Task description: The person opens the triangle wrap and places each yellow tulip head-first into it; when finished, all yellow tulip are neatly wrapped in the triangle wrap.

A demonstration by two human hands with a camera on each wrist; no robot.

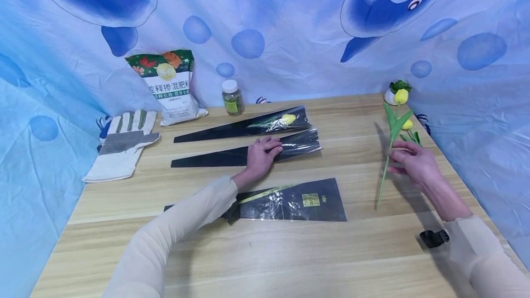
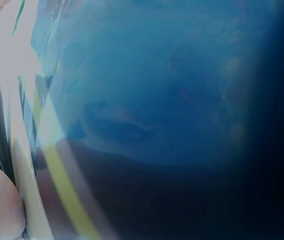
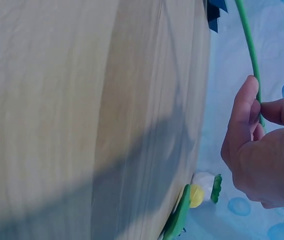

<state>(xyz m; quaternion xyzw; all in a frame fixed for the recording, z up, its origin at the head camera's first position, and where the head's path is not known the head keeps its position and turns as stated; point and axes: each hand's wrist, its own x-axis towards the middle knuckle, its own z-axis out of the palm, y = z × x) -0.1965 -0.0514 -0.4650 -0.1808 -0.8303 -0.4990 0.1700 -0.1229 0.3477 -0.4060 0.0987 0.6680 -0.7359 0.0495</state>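
My right hand [image 1: 414,162] pinches the green stem of a yellow artificial tulip [image 1: 396,125], which stands above the table's right side with its bloom up. The right wrist view shows thumb and fingers around the stem [image 3: 251,50]. My left hand [image 1: 260,155] rests on the middle black flower sleeve [image 1: 298,144], near its wide clear end. Behind it lies another sleeve [image 1: 232,130] with a yellow tulip [image 1: 287,119] inside. Nearer to me, a black sleeve with gold print [image 1: 290,206] lies partly under my left forearm. The left wrist view is dark and blurred.
A second yellow tulip [image 1: 407,124] lies at the right edge, near a small white potted plant [image 1: 391,96]. Toward the back left are work gloves [image 1: 120,151], a fertilizer bag [image 1: 175,100] and a white-capped jar [image 1: 233,100]. A patterned blue cloth [image 1: 290,36] hangs behind the table.
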